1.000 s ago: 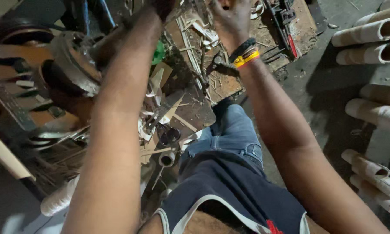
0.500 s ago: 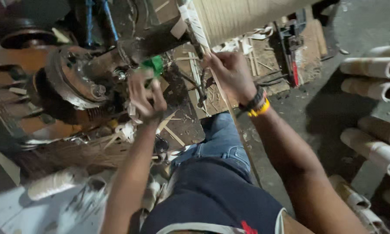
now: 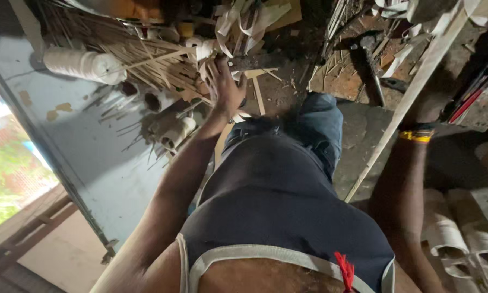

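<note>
At far left, a white twine spool (image 3: 84, 64) is seen among bamboo splints (image 3: 146, 65). Beside it, a dark flat bar (image 3: 257, 61) is gripped by the left hand (image 3: 225, 87). Further right, a long pale strip (image 3: 412, 95) is apparently clasped by the shadowed right hand (image 3: 426, 111).

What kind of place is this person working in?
Most likely a small, cluttered woodworking or craft workshop: thin wooden sticks lie in heaps, a hammer rests on the floor, and white thread spools lie nearby.
</note>
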